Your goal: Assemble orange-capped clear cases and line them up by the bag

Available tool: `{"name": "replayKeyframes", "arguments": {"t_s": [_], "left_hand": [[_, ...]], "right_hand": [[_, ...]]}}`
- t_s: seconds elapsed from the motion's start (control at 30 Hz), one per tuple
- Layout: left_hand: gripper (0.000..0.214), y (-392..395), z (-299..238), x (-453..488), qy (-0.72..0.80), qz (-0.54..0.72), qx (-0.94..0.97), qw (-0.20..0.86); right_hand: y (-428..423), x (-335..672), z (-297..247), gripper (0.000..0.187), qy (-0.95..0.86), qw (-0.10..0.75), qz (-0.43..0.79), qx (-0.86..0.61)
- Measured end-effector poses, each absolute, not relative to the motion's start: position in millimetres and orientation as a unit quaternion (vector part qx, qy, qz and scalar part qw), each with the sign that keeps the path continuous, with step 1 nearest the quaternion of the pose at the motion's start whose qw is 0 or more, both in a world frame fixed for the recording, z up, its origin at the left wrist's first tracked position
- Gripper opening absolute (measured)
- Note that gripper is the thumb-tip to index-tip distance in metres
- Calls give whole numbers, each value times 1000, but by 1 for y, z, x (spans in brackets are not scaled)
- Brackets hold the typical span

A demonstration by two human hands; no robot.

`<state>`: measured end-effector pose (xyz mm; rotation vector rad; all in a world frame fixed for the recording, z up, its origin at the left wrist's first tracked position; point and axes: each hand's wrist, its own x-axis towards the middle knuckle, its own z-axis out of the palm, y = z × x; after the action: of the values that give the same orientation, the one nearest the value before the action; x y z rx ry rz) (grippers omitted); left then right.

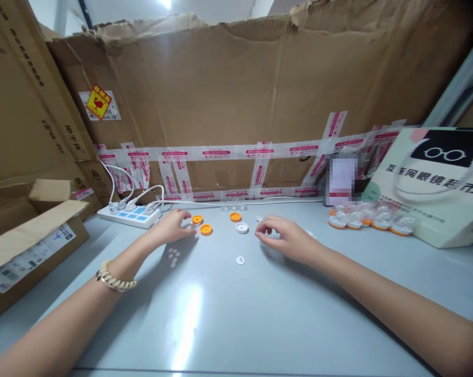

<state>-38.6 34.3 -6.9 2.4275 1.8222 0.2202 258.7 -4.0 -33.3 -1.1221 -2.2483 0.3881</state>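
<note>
My left hand (173, 226) rests on the grey table (236, 319), fingers curled over a small clear piece beside two orange caps (205, 229). My right hand (285, 236) lies to the right with its fingertips pinched together; what they hold is too small to make out. Between the hands sit a third orange cap (235, 217), a white round cap (241, 227) and a small white stopper (240, 259). Several tiny white pellets (173, 256) lie below my left wrist. A beaded bracelet (114, 278) circles my left wrist.
A row of assembled clear cases with orange bases (372, 219) stands at the right before a white paper bag (436, 183). A white power strip (130, 214) lies at back left. Open cardboard boxes (24, 246) stand at left; a taped cardboard wall (236, 104) closes the back.
</note>
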Motion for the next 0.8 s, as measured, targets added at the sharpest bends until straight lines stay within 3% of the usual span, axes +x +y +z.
{"name": "replayKeyframes", "arguments": {"t_s": [0.23,0.37,0.8], "left_hand": [[42,47,-23,-22,494,92,861,79],[36,48,-23,-21,485,88,866,83],[43,48,-28,-15,497,136,851,103]], "right_hand": [[-4,257,-35,14,-850,279,148,-421],[-4,258,-35,13,-852,283,148,-415],[-2,259,-39,11,-858,280,152,-404]]}}
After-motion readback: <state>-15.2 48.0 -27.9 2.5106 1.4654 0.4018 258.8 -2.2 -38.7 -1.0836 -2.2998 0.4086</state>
